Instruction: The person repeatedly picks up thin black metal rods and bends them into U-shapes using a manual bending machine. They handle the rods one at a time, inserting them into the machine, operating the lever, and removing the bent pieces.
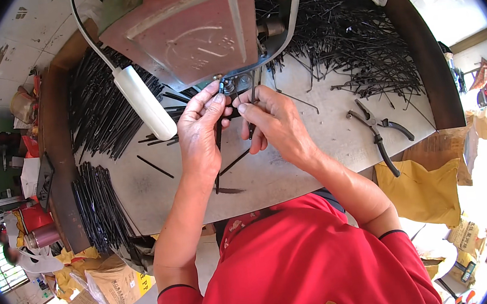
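Both my hands meet at the work end of a red and green machine (pixel 183 33). My left hand (pixel 197 139) is closed, thumb and fingertips pinched on a thin black strip (pixel 217 154) that hangs down past the palm. Close beside it, my right hand (pixel 278 118) is closed with thumb against fingers on a thin black rod (pixel 253 83), whose upper part reaches toward the machine. The fingertips partly hide how strip and rod meet the small metal tooling (pixel 242 82).
Black strips (pixel 102 107) lie heaped on the left of the metal tabletop (pixel 314 144), with another bundle (pixel 99 203) nearer. Thin bent black rods (pixel 357 51) pile up at the right. Pliers (pixel 374 126) lie near the right edge. A white lamp (pixel 144 103) hangs left of my hands.
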Available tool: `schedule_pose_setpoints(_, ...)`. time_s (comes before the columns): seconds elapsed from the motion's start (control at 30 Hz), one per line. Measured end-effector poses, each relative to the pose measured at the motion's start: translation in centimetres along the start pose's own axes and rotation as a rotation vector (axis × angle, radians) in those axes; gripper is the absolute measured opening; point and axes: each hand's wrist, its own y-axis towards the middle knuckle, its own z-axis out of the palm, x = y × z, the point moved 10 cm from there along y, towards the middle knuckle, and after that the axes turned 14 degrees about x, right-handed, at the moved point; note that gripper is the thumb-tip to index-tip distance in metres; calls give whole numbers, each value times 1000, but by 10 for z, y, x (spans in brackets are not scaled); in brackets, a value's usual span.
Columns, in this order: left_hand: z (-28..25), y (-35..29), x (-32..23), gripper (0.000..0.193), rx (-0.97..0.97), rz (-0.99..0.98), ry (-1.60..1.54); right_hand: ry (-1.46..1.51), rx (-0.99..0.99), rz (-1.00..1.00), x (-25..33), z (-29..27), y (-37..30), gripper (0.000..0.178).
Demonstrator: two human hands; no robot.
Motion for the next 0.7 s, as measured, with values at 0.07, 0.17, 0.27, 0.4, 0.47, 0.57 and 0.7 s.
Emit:
schedule_pose_setpoints(0.07,0,0,0,31,-6,2,-2,12,-2,-6,-1,1,0,21)
schedule_pose_setpoints(0.17,0,1,1,31,-3,11,-1,11,0,14,-2,2,1,20)
schedule_pose_setpoints(0.27,0,1,2,31,-3,23,8,3,-5,15,-4,3,2,19)
schedule_pose_setpoints(0.4,2,-1,5,32,-15,48,-17,-83,-60,-18,1,4,0,16)
schedule_pose_setpoints(0.47,2,-1,6,33,-6,56,-37,-103,-92,-39,1,4,-2,16)
schedule_pose_setpoints(0.57,3,-1,6,33,3,54,-61,-111,-109,-57,3,3,-3,15)
schedule_pose_setpoints(0.7,3,-1,7,33,3,60,-78,-104,-116,-73,5,4,-3,16)
